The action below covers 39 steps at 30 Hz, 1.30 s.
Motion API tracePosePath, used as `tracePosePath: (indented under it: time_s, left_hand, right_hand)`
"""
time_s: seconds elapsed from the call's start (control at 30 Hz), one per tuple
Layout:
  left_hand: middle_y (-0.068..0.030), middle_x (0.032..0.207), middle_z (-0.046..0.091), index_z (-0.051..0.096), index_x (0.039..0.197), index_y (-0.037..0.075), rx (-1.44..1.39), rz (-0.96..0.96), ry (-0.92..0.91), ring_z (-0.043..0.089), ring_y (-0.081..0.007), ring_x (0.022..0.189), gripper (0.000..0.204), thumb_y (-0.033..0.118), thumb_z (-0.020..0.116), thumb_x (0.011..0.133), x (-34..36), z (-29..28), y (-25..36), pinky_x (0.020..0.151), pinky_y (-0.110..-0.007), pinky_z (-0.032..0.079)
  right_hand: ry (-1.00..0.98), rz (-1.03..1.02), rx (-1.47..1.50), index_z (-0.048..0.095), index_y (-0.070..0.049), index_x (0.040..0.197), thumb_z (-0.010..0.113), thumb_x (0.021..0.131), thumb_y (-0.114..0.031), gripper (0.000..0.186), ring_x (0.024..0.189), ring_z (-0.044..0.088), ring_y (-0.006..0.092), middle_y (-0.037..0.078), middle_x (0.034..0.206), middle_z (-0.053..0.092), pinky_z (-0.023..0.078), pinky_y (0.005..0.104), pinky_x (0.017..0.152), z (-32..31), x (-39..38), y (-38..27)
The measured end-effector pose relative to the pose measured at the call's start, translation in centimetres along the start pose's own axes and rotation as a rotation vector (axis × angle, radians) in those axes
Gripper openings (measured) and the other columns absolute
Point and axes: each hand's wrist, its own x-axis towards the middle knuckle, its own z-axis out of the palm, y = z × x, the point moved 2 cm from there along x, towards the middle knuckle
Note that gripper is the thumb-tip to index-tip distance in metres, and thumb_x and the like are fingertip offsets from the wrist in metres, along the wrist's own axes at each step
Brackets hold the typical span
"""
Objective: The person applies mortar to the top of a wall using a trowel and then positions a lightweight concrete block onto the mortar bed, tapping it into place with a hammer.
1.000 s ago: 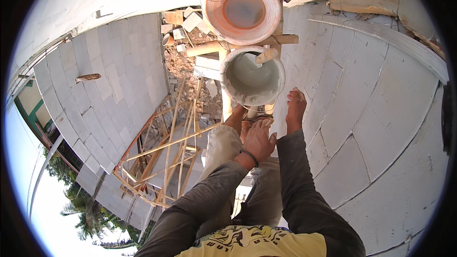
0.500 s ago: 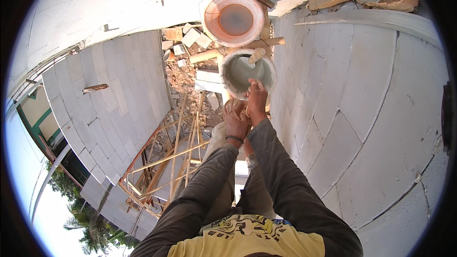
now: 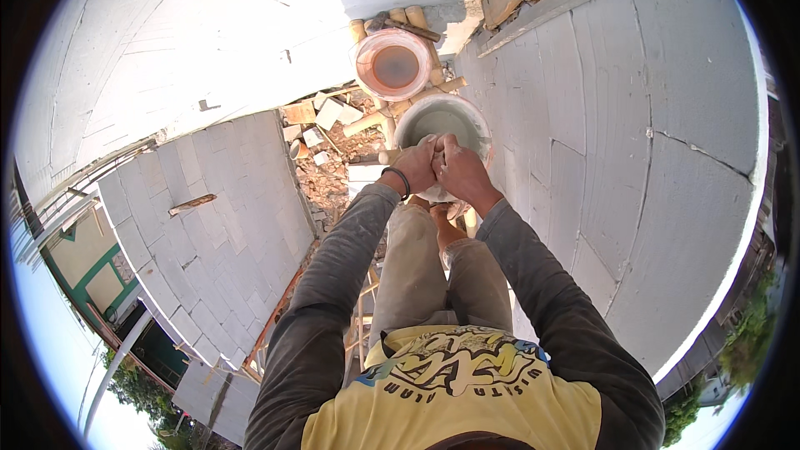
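Observation:
My left hand (image 3: pixel 414 166) and my right hand (image 3: pixel 463 170) meet above the near side of a round bucket (image 3: pixel 477 115). The fingers of both are closed and pressed together; what they hold, if anything, is hidden. Grey wet mortar (image 3: pixel 437 122) lies inside the bucket, its near part covered by my hands. Just beyond stands a second, reddish-white bucket (image 3: pixel 364 67) with cloudy liquid (image 3: pixel 395 67) in it.
Bamboo poles (image 3: pixel 367 122) run under and beside the buckets. Far below on the left lie broken blocks (image 3: pixel 329 112) and rubble. A grey block wall (image 3: pixel 575 117) rises close on my right, a pale wall (image 3: pixel 225 33) ahead, and a lower block wall (image 3: pixel 208 208) to the left.
My hands have come up together over the mortar bucket, the left closing in beside the right. The wooden-handled tool seen in the bucket before no longer shows. My view has shifted.

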Motion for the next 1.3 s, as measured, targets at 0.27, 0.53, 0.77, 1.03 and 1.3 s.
tracePosePath:
  time_s: [0.27, 0.53, 0.77, 1.03, 1.3]
  left_hand:
    - [-0.0186, 0.077, 0.067, 0.068, 0.085, -0.001, -0.068, -0.137, 0.052, 0.067, -0.03, 0.075, 0.027, 0.026, 0.064, 0.089, -6.4, 1.0, 11.1, 0.071, -0.04, 0.05]
    - [-0.0014, 0.058, 0.049, 0.06, 0.07, 0.003, -0.501, -0.203, 0.236, 0.05, -0.0104, 0.055, 0.043, 0.04, 0.064, 0.091, -11.5, 0.1, 22.0, 0.05, -0.029, 0.041]
    - [0.0048, 0.052, 0.033, 0.056, 0.076, 0.007, -0.773, -0.184, 0.182, 0.036, -0.01, 0.043, 0.043, 0.044, 0.054, 0.098, -16.2, -0.5, 28.0, 0.048, -0.029, 0.043]
    - [0.0017, 0.05, 0.037, 0.059, 0.076, 0.004, -0.703, -0.087, 0.174, 0.041, -0.0139, 0.04, 0.043, 0.04, 0.054, 0.099, -18.5, -0.6, 33.1, 0.051, -0.032, 0.047]
    - [-0.015, 0.096, 0.066, 0.06, 0.113, -0.007, -0.105, 0.01, 0.592, 0.065, -0.0234, 0.092, 0.041, 0.031, 0.059, 0.097, -16.0, -6.1, 22.1, 0.081, -0.042, 0.055]
  right_hand:
    - [0.606, -0.171, -0.013, 0.044, 0.003, 0.127, 0.064, 0.086, -0.017, 0.05, 0.117, 0.048, 0.044, 0.029, 0.125, 0.05, 0.043, 0.0487, 0.097, -9.6, -13.2, -3.3]
    - [0.13, 0.365, 1.429, 0.041, -0.002, 0.135, 0.066, 0.092, -0.033, 0.059, 0.112, 0.057, 0.031, 0.019, 0.125, 0.052, 0.053, 0.0427, 0.09, -4.3, -25.4, 3.6]
    - [0.065, 0.14, 1.653, 0.045, -0.003, 0.132, 0.063, 0.095, -0.03, 0.05, 0.101, 0.065, 0.0279, 0.015, 0.113, 0.06, 0.057, 0.0412, 0.084, -3.1, -26.0, 4.6]
    - [0.217, 0.026, 1.824, 0.049, 0.001, 0.122, 0.055, 0.086, -0.007, 0.037, 0.087, 0.066, 0.0246, 0.011, 0.102, 0.06, 0.06, 0.0368, 0.069, -3.2, -29.3, 2.4]
    - [0.274, 0.001, 1.83, 0.047, 0.003, 0.12, 0.054, 0.078, 0.001, 0.043, 0.083, 0.065, 0.0256, 0.012, 0.103, 0.058, 0.06, 0.037, 0.066, -4.0, -28.6, 1.9]
